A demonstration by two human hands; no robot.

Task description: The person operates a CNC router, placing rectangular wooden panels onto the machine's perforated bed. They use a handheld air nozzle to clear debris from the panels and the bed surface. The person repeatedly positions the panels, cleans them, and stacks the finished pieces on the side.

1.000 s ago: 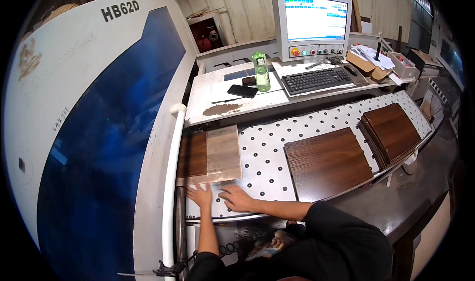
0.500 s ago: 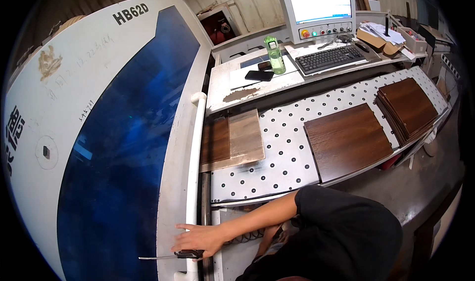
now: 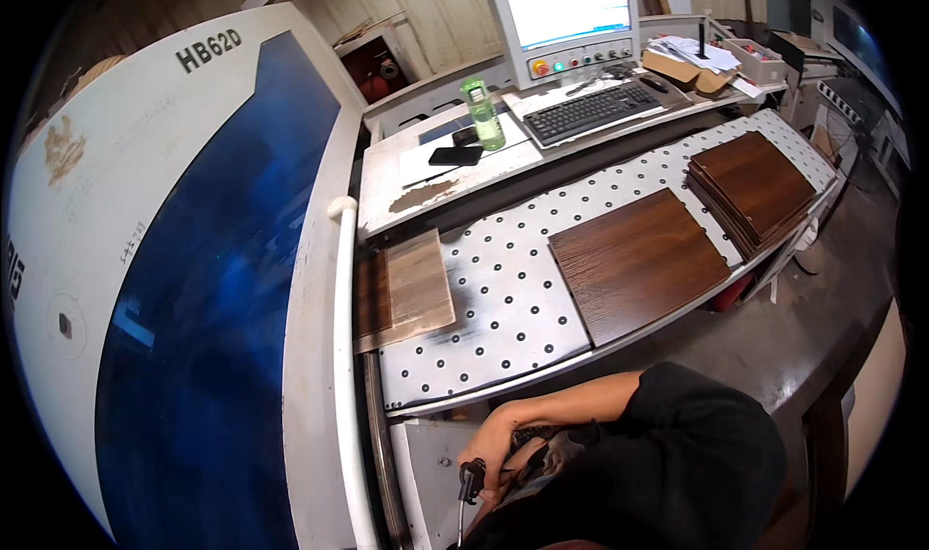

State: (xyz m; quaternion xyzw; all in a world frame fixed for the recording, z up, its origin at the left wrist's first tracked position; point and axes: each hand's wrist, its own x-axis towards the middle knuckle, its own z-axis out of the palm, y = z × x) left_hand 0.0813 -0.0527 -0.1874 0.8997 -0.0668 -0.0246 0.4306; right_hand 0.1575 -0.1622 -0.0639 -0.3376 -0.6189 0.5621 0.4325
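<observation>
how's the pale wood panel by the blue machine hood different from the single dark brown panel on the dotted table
The pale grey-brown wood panel is lighter, narrower and smaller than the single dark brown wood panel. The pale panel rests on another board at the edge of the white dotted table, beside the blue machine hood; the dark panel lies directly on the table. Both are flat, rectangular and untouched.

Right hand (image 3: 495,445) grips black tool (image 3: 471,476) below dotted table (image 3: 503,298); 2 dark panels (image 3: 634,260) on top.

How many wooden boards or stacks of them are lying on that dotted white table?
3: a pale board at the left end by the blue machine hood, a single dark panel in the middle, and a dark stack at the right end. The stack's board count cannot be told.
</observation>
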